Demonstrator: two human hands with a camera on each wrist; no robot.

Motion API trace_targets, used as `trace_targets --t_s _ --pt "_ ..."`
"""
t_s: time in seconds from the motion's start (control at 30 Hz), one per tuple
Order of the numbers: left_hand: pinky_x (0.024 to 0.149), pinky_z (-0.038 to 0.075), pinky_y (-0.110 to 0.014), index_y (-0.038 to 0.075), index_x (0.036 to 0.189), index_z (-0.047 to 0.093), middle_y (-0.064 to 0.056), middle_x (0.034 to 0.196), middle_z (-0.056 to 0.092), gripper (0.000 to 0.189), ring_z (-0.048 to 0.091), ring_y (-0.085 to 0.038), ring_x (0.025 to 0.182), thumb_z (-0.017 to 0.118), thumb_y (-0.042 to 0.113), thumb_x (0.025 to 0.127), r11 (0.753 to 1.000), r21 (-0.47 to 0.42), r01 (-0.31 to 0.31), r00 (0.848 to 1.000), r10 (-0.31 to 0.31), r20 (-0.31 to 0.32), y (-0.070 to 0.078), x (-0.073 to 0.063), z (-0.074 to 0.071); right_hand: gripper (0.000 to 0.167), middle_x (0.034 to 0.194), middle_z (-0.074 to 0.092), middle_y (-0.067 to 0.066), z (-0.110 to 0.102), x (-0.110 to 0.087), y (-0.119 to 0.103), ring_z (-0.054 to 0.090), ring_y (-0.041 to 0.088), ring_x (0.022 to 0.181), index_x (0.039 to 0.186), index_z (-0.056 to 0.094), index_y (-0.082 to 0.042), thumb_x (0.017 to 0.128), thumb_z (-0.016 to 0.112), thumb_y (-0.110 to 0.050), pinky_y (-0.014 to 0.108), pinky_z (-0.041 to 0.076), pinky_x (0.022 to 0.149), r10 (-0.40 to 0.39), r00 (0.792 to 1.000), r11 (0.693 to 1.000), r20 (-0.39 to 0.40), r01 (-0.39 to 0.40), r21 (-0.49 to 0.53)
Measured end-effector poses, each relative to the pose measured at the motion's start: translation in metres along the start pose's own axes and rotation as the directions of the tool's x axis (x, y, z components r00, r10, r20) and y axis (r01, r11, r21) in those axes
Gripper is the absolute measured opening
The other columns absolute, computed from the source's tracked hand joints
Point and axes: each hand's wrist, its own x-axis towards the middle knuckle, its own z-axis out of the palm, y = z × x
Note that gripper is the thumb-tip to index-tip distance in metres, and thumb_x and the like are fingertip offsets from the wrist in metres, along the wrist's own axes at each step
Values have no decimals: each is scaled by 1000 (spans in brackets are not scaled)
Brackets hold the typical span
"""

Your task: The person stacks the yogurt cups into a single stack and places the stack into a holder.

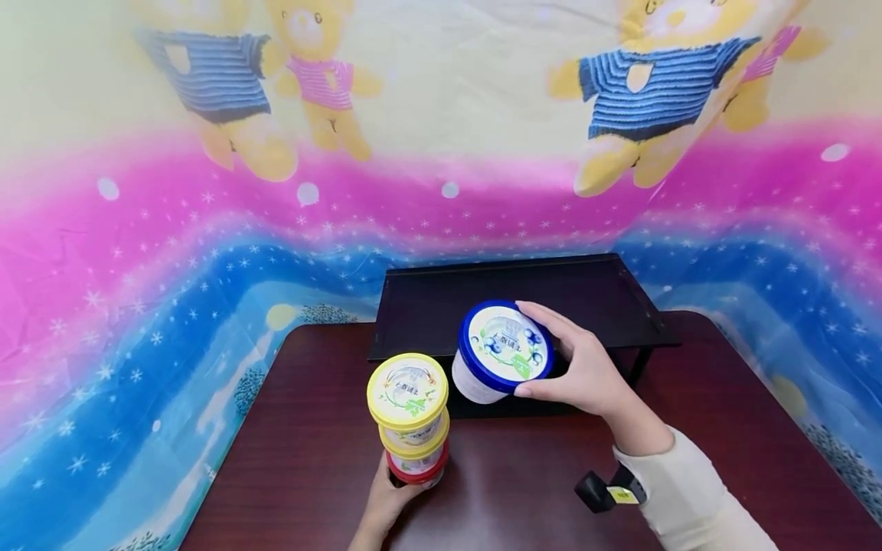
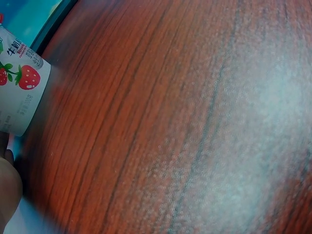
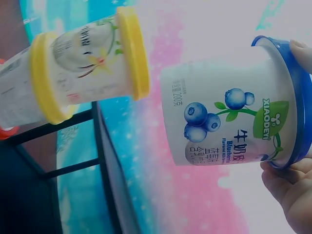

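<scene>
My right hand [image 1: 586, 371] grips a blue-lidded tub [image 1: 506, 344] by its lid, thumb and fingers on opposite sides. In the right wrist view this tub [image 3: 219, 112] shows blueberries on its white wall and is clear of the stack. My left hand [image 1: 386, 493] holds the red-lidded tub [image 1: 416, 468] at the foot of a stack. Two yellow-lidded tubs stand on it, the upper one [image 1: 406, 390] above the lower one [image 1: 416, 444]. Strawberries are printed on the bottom tub [image 2: 22, 83] in the left wrist view, where only part of the left hand [image 2: 7, 190] shows.
A low black stand [image 1: 441, 298] sits at the back of the dark red wooden table [image 1: 310, 459], behind the tubs. A cloth curtain [image 1: 455, 176] printed with bears hangs behind and around the table. A black wrist device [image 1: 613, 490] is strapped at the right sleeve.
</scene>
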Motion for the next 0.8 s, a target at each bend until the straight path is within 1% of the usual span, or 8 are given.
trace_targets --t_s 0.1,0.2,0.27,0.33,0.5,0.63,0.8 --pt "88 30 -40 11 123 34 -9 114 47 78 41 -24 105 79 16 59 1000 -6 4 1000 -4 0 0 0 0 83 131 37 9 2 8 -6 43 13 108 130 35 -5 59 78 -4 23 43 78 -34 999 999 12 34 -6" --pt "89 29 -40 13 123 35 -7 115 47 79 41 -23 106 79 16 58 1000 -26 0 1000 0 -5 -1 1 -1 83 131 37 6 6 15 -11 46 14 106 131 36 -6 59 78 -7 25 45 76 -49 999 999 21 49 8" --pt "89 29 -40 14 122 36 -6 114 47 78 41 -21 105 80 17 58 1000 -29 -1 1000 1 -8 -2 2 -1 83 131 36 6 11 20 -13 45 16 107 131 36 -6 60 78 -9 27 45 76 -56 998 998 33 54 38" --pt "90 28 -40 13 123 36 -6 115 48 78 42 -21 106 80 15 58 999 -34 -18 1000 18 -5 -3 3 -1 81 131 36 5 15 24 -14 44 17 108 130 36 -6 61 78 -12 29 44 77 -62 997 996 47 59 73" --pt "90 28 -38 11 125 34 -7 115 47 79 41 -20 106 79 13 59 999 -15 -36 999 36 -4 -4 2 -2 80 130 36 7 29 35 -16 44 21 107 130 36 -3 64 76 -24 32 44 77 -89 993 986 76 77 151" --pt "90 27 -39 11 124 35 -7 115 48 78 41 -20 106 79 13 60 999 -31 -33 999 32 -7 -4 1 -2 81 131 35 8 40 43 -17 43 22 108 130 35 -4 64 75 -31 33 44 78 -95 991 980 97 75 184" --pt "90 27 -38 12 123 36 -6 114 48 76 42 -19 105 78 12 60 999 -20 -38 999 38 -3 -4 0 -1 82 132 34 6 54 49 -16 42 21 110 131 35 -7 64 74 -34 32 44 79 -68 987 981 144 40 192"
